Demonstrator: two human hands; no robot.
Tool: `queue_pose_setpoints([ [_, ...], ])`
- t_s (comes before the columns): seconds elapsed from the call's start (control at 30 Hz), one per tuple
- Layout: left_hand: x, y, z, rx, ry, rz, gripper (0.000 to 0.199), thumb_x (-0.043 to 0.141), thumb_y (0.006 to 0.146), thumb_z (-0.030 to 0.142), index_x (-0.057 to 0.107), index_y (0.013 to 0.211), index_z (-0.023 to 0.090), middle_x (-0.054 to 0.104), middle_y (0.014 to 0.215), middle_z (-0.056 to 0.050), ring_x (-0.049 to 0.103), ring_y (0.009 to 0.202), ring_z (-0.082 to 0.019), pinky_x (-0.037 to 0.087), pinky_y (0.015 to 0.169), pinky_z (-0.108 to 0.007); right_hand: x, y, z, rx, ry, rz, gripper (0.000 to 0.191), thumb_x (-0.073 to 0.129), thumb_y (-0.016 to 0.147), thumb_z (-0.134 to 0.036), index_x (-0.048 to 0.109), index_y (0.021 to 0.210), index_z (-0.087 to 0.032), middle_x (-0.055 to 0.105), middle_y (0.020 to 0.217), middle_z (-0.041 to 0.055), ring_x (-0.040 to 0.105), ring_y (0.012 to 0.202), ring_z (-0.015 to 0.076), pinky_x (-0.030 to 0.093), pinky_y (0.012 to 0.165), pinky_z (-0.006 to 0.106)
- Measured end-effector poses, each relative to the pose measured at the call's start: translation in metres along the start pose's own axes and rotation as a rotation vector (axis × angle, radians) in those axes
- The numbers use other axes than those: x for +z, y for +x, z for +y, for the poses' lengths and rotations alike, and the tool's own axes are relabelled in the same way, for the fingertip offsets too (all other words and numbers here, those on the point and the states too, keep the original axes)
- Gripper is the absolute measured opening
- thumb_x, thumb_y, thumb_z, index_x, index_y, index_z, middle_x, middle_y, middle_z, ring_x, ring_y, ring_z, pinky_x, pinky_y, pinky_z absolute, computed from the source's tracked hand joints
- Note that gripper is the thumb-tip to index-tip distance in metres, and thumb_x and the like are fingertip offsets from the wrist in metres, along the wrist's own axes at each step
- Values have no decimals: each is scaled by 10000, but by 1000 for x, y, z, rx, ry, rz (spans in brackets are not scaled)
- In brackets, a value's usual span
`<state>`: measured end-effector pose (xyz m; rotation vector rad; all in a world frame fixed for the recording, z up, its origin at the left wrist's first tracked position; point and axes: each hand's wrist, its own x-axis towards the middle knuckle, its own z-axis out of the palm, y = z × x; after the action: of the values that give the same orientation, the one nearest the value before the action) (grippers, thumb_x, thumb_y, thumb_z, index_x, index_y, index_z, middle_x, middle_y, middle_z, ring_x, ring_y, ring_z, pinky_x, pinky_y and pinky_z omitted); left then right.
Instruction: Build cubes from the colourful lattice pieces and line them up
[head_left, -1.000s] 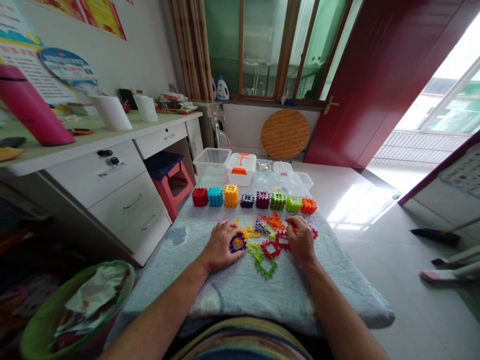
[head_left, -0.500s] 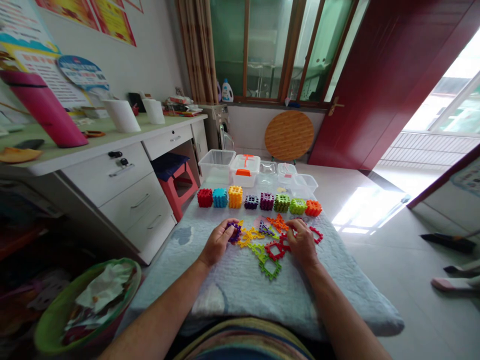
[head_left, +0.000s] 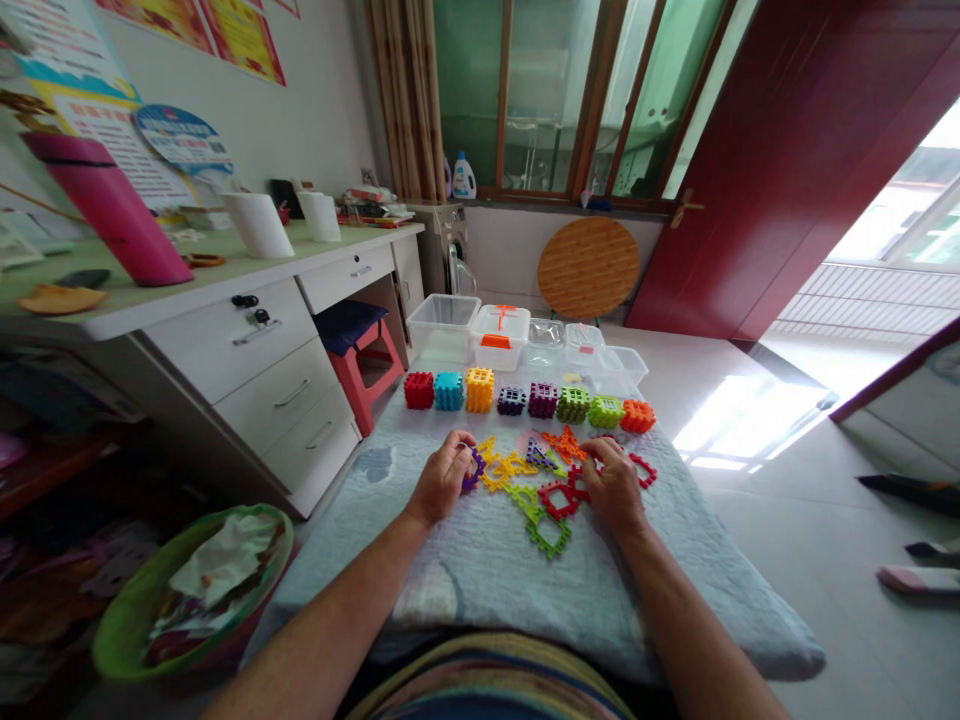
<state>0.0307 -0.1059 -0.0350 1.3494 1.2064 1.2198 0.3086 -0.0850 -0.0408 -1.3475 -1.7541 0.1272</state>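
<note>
Between the thumb and fingers of my left hand (head_left: 444, 478) is a purple toothed building piece (head_left: 474, 468). My right hand (head_left: 613, 482) is bent over the red pieces at the right of the pile, its fingertips pressed together; what they pinch is hidden. Flat on the cloth between my hands lie yellow pieces (head_left: 504, 470), a purple triangle piece (head_left: 538, 456), orange pieces (head_left: 566, 444), red pieces (head_left: 558, 500) and green pieces (head_left: 549, 537). One more red piece (head_left: 645, 472) shows just right of my right hand.
Beyond the pile stands a row of assembled cubes, from a red cube (head_left: 419, 391) to an orange cube (head_left: 639, 416). Clear plastic boxes (head_left: 444, 330) stand behind them. A desk with drawers (head_left: 247, 400) and a green basket (head_left: 112, 625) are on the left.
The whole view has shifted slightly to the right. The purple piece in my left hand has turned more edge-on. My right hand stays over the red pieces.
</note>
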Motion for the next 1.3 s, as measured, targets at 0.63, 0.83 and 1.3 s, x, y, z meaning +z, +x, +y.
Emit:
queue_pose_setpoints([
  [0.63,-1,-2,10,-82,-188,-142,642,365,866,696,453,1247,188,506,585,53,496,449,-108,437,402,-196,41,13,-98,-360,15,-579,740,731,698,-297,426,1368,-220,534,1270,115,466,1133,287,389,970,465],
  [0.83,-4,1,6,-62,-137,-174,630,361,888,663,422,1292,184,493,560,66,448,430,-99,397,412,-191,55,14,-100,-377,2,-617,400,695,727,-222,574,1108,-199,569,1003,59,513,930,215,423,842,351],
  [1.3,-10,3,8,404,584,-189,447,707,761,405,609,1147,203,609,1126,-87,550,1077,-253,448,959,-402,42,18,-77,-280,-61,-564,359,683,709,-245,584,1051,-207,553,980,54,483,952,231,398,858,371],
])
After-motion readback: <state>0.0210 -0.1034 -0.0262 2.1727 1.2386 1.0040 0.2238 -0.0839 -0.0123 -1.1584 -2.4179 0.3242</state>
